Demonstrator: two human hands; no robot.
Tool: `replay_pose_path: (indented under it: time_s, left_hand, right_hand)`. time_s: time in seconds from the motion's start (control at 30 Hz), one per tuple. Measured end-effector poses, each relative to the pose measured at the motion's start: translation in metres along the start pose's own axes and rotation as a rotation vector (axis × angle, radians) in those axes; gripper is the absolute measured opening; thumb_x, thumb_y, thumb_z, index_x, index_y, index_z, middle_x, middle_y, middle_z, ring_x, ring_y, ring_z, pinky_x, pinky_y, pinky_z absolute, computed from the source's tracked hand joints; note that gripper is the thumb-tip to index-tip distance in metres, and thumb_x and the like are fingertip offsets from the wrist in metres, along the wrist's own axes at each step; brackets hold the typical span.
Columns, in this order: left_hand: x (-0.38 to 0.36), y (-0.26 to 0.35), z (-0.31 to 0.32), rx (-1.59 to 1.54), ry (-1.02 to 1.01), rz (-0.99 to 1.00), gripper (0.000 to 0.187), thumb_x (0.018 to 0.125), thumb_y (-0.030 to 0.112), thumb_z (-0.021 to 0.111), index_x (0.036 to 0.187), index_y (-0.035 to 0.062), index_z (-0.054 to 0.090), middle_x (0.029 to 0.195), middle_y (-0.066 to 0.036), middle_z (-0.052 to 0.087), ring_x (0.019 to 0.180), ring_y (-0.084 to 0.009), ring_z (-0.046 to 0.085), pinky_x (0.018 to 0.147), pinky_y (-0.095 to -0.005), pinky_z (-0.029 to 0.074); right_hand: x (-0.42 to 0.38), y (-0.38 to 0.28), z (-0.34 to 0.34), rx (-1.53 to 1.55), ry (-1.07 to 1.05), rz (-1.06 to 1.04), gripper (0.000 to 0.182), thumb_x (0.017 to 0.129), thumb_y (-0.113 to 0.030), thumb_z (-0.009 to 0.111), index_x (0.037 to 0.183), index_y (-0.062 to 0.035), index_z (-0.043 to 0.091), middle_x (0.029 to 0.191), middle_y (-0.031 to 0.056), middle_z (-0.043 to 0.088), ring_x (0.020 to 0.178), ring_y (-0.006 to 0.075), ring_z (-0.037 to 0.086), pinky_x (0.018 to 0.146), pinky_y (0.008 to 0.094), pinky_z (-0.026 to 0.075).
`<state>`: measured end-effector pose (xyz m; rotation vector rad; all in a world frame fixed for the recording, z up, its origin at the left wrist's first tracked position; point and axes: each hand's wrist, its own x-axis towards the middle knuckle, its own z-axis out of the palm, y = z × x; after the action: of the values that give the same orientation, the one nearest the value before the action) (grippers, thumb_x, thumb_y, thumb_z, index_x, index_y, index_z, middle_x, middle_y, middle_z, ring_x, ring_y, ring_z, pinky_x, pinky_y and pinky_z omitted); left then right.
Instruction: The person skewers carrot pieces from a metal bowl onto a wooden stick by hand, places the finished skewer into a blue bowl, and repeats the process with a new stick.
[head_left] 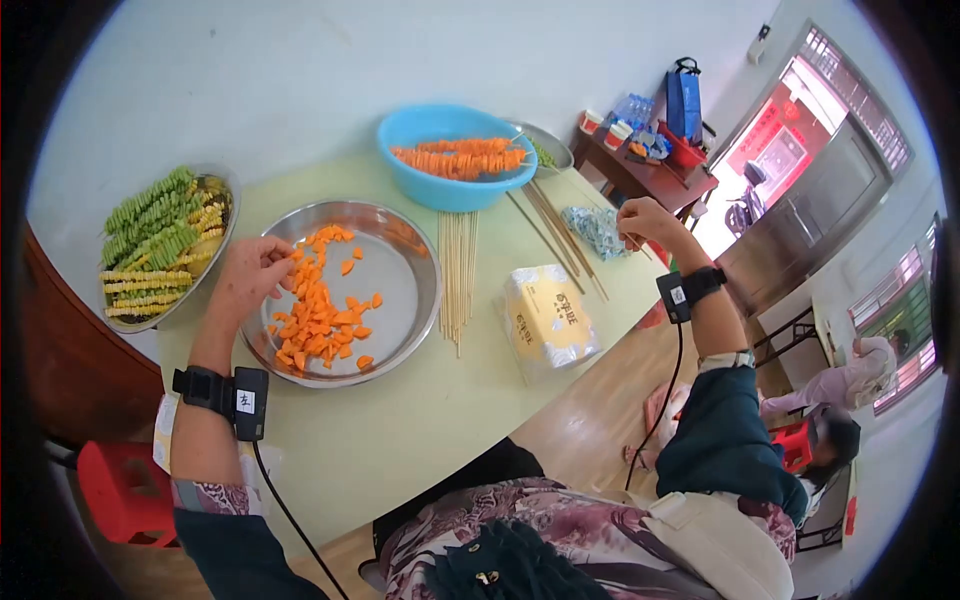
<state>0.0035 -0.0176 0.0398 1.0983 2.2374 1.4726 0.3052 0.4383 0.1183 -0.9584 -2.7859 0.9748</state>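
Observation:
My left hand (258, 272) is over the left rim of a round steel basin (395, 300), its fingers pinched on what looks like a carrot piece (289, 282). More cut carrot pieces (320, 320) lie loose in the basin. Out over the table's right side, my right hand (648, 222) is raised and closed, with a thin bamboo skewer (646, 254) partly showing at its fingers. Below that hand sits a crumpled blue-and-white plastic wrapper (594, 232). Bare skewers (458, 270) lie in a row between the basin and a tissue pack (548, 318).
A blue tub (440, 190) holds threaded carrot skewers. Behind it is a metal bowl (556, 150) with green pieces. At left, another bowl (232, 205) carries green and yellow vegetable skewers. Darker sticks (565, 235) lie right of the tub. A red stool (125, 490) stands left; people sit at right.

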Motion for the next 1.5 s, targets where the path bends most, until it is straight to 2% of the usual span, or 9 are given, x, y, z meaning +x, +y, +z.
replay_pose_path:
  time_s: [0.17,0.2,0.27,0.37,0.6,0.7,0.8,1.2,1.5]
  left_hand:
    - [0.0,0.002,-0.001,-0.097,-0.021,-0.014,0.014,0.077,0.006,0.057,0.086,-0.0047,0.06,0.068,-0.008,0.061,0.056,-0.0108,0.059,0.045,-0.0218,0.048]
    - [0.001,0.002,-0.001,-0.101,0.0,-0.01,0.014,0.077,0.006,0.057,0.086,-0.0047,0.06,0.068,-0.008,0.061,0.056,-0.0108,0.059,0.045,-0.0218,0.048]
    - [0.0,0.001,-0.002,-0.163,0.013,0.007,0.014,0.077,0.006,0.057,0.085,-0.0046,0.059,0.069,-0.008,0.061,0.057,-0.011,0.06,0.046,-0.0217,0.048]
    - [-0.004,0.009,-0.004,-0.189,0.062,-0.018,0.014,0.078,0.007,0.056,0.085,-0.0045,0.059,0.07,-0.008,0.061,0.058,-0.0111,0.06,0.046,-0.0216,0.048]
    - [-0.002,0.004,-0.009,-0.311,0.139,-0.003,0.017,0.08,0.012,0.057,0.085,-0.0042,0.059,0.071,-0.009,0.061,0.06,-0.0118,0.061,0.048,-0.0219,0.049]
    - [-0.003,0.011,-0.012,-0.576,0.231,-0.077,0.021,0.082,0.014,0.056,0.091,-0.0047,0.057,0.075,-0.01,0.061,0.062,-0.014,0.062,0.048,-0.0215,0.049]
    - [-0.001,0.006,-0.016,-0.659,0.294,-0.08,0.021,0.083,0.014,0.056,0.092,-0.0048,0.057,0.077,-0.011,0.061,0.062,-0.015,0.062,0.048,-0.022,0.049]
    - [0.004,-0.004,-0.027,-0.631,0.426,-0.007,0.021,0.086,0.013,0.053,0.1,-0.0028,0.054,0.085,-0.01,0.06,0.073,-0.0162,0.062,0.06,-0.0243,0.051]
    - [0.006,-0.009,-0.027,-0.694,0.504,0.01,0.019,0.087,0.011,0.052,0.1,-0.0022,0.054,0.089,-0.013,0.061,0.079,-0.02,0.063,0.062,-0.0257,0.052]
  right_hand:
    - [-0.016,-0.078,-0.001,0.446,-0.041,-0.285,0.02,0.08,-0.005,0.055,0.098,0.0041,0.052,0.072,0.0095,0.058,0.058,0.0134,0.059,0.051,0.0231,0.048]
    - [-0.014,-0.097,0.004,0.456,-0.042,-0.341,0.032,0.082,-0.003,0.053,0.111,0.0062,0.047,0.076,0.0087,0.058,0.061,0.0131,0.059,0.052,0.0224,0.048]
    - [-0.009,-0.143,0.019,0.44,-0.083,-0.481,0.04,0.081,-0.002,0.053,0.118,0.0066,0.044,0.076,0.0072,0.057,0.061,0.0125,0.058,0.052,0.0227,0.048]
    - [0.011,-0.191,0.056,0.416,-0.146,-0.602,0.041,0.081,-0.004,0.054,0.12,0.0055,0.045,0.076,0.0053,0.058,0.061,0.0106,0.057,0.053,0.0218,0.048]
    - [0.048,-0.248,0.177,0.474,-0.344,-0.56,0.023,0.079,-0.008,0.053,0.099,0.0031,0.059,0.067,0.001,0.055,0.052,0.0044,0.047,0.045,0.018,0.036]
    - [0.05,-0.26,0.207,0.467,-0.315,-0.655,0.021,0.085,-0.01,0.051,0.1,0.0038,0.058,0.065,0.0,0.053,0.05,0.0021,0.041,0.043,0.0182,0.033]
    - [0.043,-0.267,0.219,0.723,-0.396,-0.659,0.022,0.089,-0.012,0.048,0.103,0.0037,0.055,0.064,0.0001,0.052,0.048,0.0026,0.041,0.043,0.0177,0.032]
    - [0.053,-0.246,0.227,0.623,-0.497,-0.601,0.02,0.089,-0.013,0.048,0.098,0.0027,0.055,0.064,0.0054,0.055,0.038,0.007,0.046,0.032,0.0192,0.03]
    - [0.042,-0.25,0.22,0.637,-0.534,-0.667,0.031,0.082,-0.005,0.048,0.112,0.001,0.055,0.053,-0.001,0.046,0.037,0.0027,0.037,0.035,0.0166,0.029]
